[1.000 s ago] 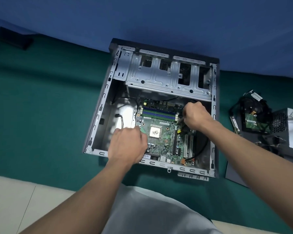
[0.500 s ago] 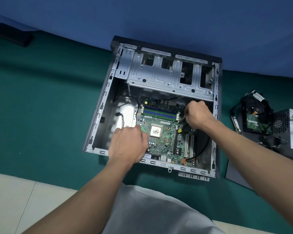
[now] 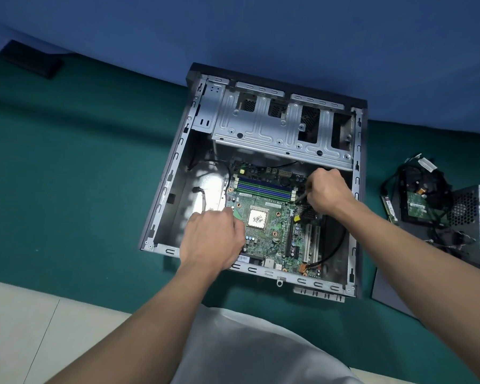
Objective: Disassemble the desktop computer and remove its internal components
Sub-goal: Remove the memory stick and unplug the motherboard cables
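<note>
— Any writing legible?
— No. The barcode label (image 3: 243, 258) on the motherboard's (image 3: 269, 200) 6 o'clock edge is too small to read.
— The grips?
— The left grip (image 3: 211, 239) curls on the board's 9 o'clock edge. The right grip (image 3: 326, 192) clamps a dark tool (image 3: 301, 199) at 2 o'clock.
— And the surroundings?
— The open case (image 3: 283, 128) lies on a green mat (image 3: 81, 162), with a blue backdrop (image 3: 233, 29) at 12.

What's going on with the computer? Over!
Left hand on motherboard edge, grip hidden. Right hand grips dark tool, tip on motherboard. It sits in case; black cable plugged in.
</note>
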`<state>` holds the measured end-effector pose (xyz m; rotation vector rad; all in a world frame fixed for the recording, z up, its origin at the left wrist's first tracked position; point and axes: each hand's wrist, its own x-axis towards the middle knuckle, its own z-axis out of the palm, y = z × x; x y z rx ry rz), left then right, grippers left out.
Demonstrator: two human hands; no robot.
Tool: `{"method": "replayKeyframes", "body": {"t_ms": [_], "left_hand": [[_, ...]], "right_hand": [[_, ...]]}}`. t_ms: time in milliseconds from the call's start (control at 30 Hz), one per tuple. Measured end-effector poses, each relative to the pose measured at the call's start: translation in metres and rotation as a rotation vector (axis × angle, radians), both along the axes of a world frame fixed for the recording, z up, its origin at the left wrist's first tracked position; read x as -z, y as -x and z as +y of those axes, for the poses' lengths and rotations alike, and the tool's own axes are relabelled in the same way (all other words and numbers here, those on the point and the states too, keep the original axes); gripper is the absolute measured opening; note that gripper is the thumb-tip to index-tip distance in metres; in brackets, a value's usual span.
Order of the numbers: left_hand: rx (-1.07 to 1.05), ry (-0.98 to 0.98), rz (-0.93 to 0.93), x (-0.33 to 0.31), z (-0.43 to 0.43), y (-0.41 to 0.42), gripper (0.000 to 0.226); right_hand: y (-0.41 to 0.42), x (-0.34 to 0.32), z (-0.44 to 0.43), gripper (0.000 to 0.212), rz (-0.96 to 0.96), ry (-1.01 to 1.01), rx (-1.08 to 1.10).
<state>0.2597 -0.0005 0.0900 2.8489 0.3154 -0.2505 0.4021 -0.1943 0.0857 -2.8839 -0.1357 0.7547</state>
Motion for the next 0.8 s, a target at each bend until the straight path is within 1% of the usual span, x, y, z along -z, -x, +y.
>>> {"method": "replayKeyframes", "body": {"t_ms": [267,400,433,533,567,667,700,800], "left_hand": [[0.013,-0.001,0.005,-0.002,0.0,0.0,0.023],[0.006,0.003,0.003,-0.003,0.0,0.001,0.023],[0.004,0.006,0.002,-0.003,-0.001,0.001,0.023],[0.0,0.009,0.005,-0.002,-0.001,0.0,0.023],[-0.001,0.008,0.005,-0.002,-0.001,-0.001,0.023],[-0.005,0.01,0.004,-0.002,-0.001,0.0,0.023],[-0.007,0.009,0.003,-0.002,-0.001,0.0,0.023],[-0.007,0.007,0.009,-0.002,-0.001,0.0,0.023]], "right_hand": [[-0.002,0.002,0.001,0.009,0.02,0.041,-0.07],[-0.004,0.004,0.003,0.02,0.064,0.079,-0.112],[-0.004,0.004,0.004,0.018,0.077,0.109,-0.133],[-0.005,0.005,0.007,0.006,0.121,0.169,-0.165],[-0.006,0.005,0.007,0.01,0.142,0.185,-0.166],[-0.011,0.005,0.011,0.032,0.21,0.227,-0.16],[-0.012,0.005,0.012,0.035,0.221,0.239,-0.164],[-0.017,0.007,0.017,0.032,0.215,0.259,-0.178]]}}
